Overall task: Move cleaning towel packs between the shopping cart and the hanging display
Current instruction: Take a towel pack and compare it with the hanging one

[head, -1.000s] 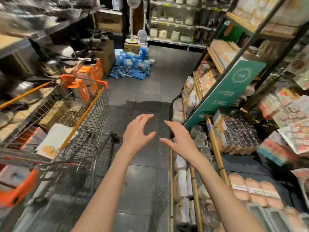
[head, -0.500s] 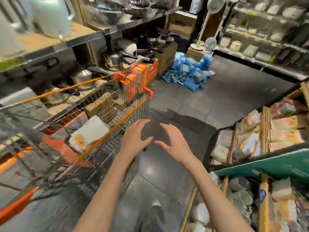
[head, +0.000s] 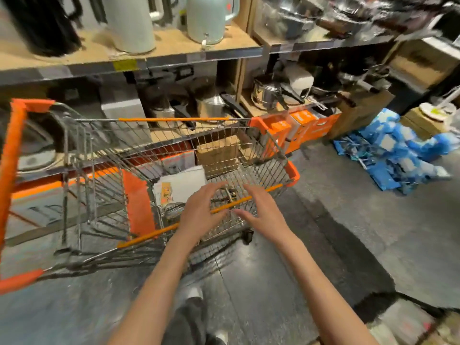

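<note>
Hovering over shopping cart (head: 278, 155), empty spread hands (head: 234, 215); towel pack (head: 181, 185) flat inside

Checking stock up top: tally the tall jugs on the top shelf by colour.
Black jug: 1
White jug: 1
Pale green jug: 1
Total: 3

The shopping cart (head: 174, 155) is silver wire with bright orange edges, the pack (head: 181, 185) inside it is white with a yellow label, the boxes (head: 301, 128) are orange, and the pile of bags (head: 398, 150) is blue and white.
</note>
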